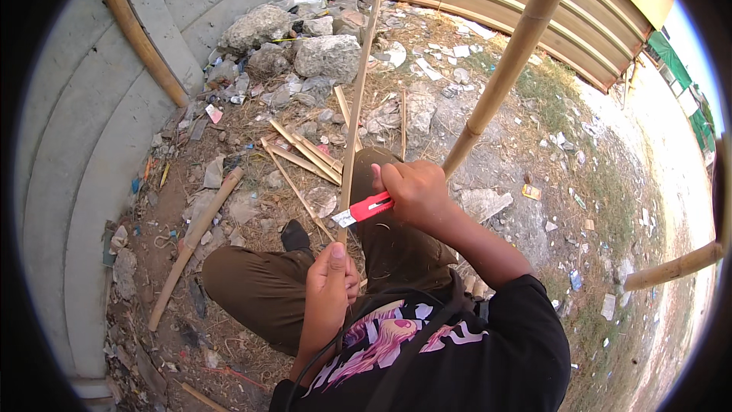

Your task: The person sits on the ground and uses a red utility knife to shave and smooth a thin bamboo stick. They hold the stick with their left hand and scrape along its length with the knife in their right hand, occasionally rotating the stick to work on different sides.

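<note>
My right hand is closed round the handle of a red box cutter. Its pale blade points left and lies across a long, thin bamboo strip. My left hand grips the near end of that strip, thumb on top, a little below the blade. From there the strip runs away from me, past my bent knee, toward the metal fence. Where my left fist wraps it, the strip's end is hidden.
Several split bamboo pieces lie just beyond my legs. A bamboo pole slants up at the right, and another juts in at the right edge. Broken rocks and litter lie by the concrete wall. A bamboo length rests at left.
</note>
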The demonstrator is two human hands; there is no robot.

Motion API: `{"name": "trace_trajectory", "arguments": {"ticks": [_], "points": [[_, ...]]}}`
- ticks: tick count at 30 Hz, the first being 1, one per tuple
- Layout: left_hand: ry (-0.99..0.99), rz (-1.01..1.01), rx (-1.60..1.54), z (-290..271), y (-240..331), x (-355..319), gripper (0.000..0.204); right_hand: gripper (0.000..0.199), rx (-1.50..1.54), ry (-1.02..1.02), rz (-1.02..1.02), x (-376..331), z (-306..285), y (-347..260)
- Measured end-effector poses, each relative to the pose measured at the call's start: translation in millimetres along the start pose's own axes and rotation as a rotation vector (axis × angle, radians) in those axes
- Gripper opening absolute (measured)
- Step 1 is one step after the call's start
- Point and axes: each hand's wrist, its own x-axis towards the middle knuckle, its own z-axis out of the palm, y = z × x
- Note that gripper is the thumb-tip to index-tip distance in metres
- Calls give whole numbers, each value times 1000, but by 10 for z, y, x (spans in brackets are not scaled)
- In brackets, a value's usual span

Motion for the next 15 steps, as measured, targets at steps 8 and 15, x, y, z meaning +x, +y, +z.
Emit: {"name": "trace_trajectory", "arguments": {"ticks": [8, 15], "points": [[-74, -21, 24, 84, -169, -104, 40, 21, -420, 59, 660, 777, -52, 1137], [70, 67, 25, -20, -18, 72, 37, 34, -33, -82, 227, 108, 144, 187]]}}
